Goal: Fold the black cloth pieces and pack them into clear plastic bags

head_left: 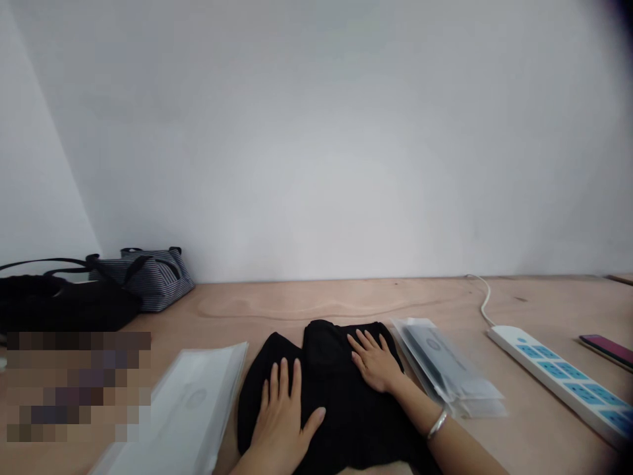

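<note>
A black cloth garment (331, 396) lies on the wooden table in front of me; its exact kind is unclear. My left hand (281, 415) rests flat on its left part, fingers stretched forward and thumb spread. On the upper right part lies my right hand (373, 361), palm down with fingers apart, a silver bangle on that wrist. Left of the garment are frosted plastic bags (198, 389) with a faint round print. Close to its right side sits another stack of frosted plastic bags (445, 363). Neither hand grips anything.
A white power strip (558, 376) with blue sockets lies at the right, its cable (487, 300) running to the wall. Beyond it is a phone (608, 348). A striped bag (163, 280) and a black bag (64, 303) stand at the back left. A blurred patch covers the left front.
</note>
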`<state>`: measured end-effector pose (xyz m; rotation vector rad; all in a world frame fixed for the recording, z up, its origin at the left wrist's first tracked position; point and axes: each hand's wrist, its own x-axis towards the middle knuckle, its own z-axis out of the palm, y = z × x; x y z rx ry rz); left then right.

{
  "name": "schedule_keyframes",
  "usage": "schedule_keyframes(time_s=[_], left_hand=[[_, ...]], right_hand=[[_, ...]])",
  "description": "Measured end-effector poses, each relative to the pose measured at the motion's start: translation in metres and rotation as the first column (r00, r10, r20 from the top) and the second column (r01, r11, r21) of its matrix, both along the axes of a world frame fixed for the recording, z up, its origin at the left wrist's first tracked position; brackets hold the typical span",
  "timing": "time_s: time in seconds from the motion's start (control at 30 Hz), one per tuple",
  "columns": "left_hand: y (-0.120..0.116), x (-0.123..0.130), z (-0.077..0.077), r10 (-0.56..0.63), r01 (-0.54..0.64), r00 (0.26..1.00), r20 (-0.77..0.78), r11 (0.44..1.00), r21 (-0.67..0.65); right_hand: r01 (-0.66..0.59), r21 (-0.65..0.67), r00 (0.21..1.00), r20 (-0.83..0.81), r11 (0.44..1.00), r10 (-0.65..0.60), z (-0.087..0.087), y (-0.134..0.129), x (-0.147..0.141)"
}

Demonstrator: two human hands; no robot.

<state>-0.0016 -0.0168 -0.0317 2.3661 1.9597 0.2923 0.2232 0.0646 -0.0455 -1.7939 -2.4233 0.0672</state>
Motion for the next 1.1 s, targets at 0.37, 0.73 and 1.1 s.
schedule_keyframes(time_s=[0.37, 0.73, 1.1], left_hand=[[0.04, 0.058, 0.02, -0.375, 0.383, 0.923, -0.084, 0.915, 0.13], [0.003, -0.031, 0.043, 0.204, -0.134, 0.924, -0.322, 0.964, 0.229], [0.073, -0.015, 0.003, -0.024, 0.018, 0.998, -0.05, 0.992, -0.121]], right_hand=[[-0.012, 0.008, 0.999, -0.039, 1.0, 0.013, 0.002, 0.001, 0.002], [-0.014, -0.005, 0.998, -0.059, 1.0, 0.013, 0.0, 0.002, 0.001], [-0.008, -0.001, 1.0, -0.014, 1.0, 0.008, 0.003, -0.001, 0.0]])
